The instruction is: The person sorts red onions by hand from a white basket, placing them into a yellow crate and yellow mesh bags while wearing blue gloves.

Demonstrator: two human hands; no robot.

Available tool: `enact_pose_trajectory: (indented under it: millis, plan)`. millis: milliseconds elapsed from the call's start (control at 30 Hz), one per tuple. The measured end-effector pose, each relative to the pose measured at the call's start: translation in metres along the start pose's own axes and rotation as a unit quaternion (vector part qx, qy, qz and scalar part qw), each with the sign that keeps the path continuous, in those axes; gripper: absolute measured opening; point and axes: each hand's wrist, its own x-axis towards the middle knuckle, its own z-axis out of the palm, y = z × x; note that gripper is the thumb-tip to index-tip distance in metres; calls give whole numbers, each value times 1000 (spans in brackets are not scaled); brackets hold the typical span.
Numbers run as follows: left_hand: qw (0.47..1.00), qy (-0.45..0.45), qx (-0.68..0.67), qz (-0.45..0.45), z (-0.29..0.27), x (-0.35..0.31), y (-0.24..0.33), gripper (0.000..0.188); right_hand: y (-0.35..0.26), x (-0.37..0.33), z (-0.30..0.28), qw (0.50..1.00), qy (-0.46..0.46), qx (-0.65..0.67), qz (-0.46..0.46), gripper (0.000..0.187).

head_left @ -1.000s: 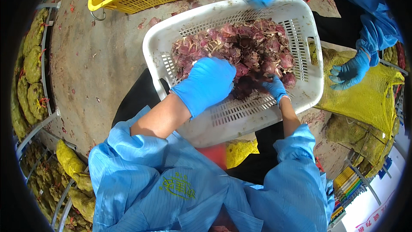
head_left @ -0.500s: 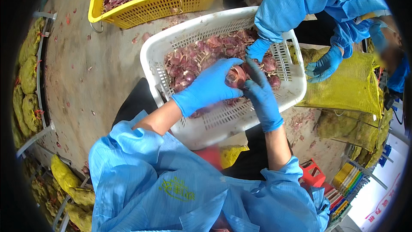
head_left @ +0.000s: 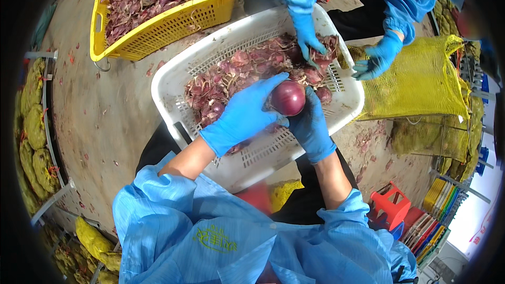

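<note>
Filled mesh sacks (head_left: 39, 152) line the left edge of the frame, and a yellow crate (head_left: 173, 34) of red onions and loose skins stands at upper left. At centre, over a white slotted basket (head_left: 164, 87) of onions and peel, the left hand (head_left: 242, 113) grips a red onion (head_left: 288, 98) between thumb and fingers. Half a second ago the onion there showed dull, ragged skin; now it is smooth and glossy, so its loose outer layer seems to be off. The right hand (head_left: 314, 134) touches its lower right side, fingers partly hidden; I cannot tell whether it grips. Further right, a co-worker's gloved hand (head_left: 309, 39) reaches into the basket, near a yellow mesh sack (head_left: 415, 84).
</note>
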Motion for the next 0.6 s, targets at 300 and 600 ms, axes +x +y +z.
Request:
enact_pose_trajectory:
  millis: [300,600]
  plan:
    - [1000,-8,10,17,19,13,19,82,-22,-20,-5,991,-29,-117,-50,53]
    - [969,-10,228,96,28,6,-8,62,-127,-70,-44,898,164,-182,-365,22]
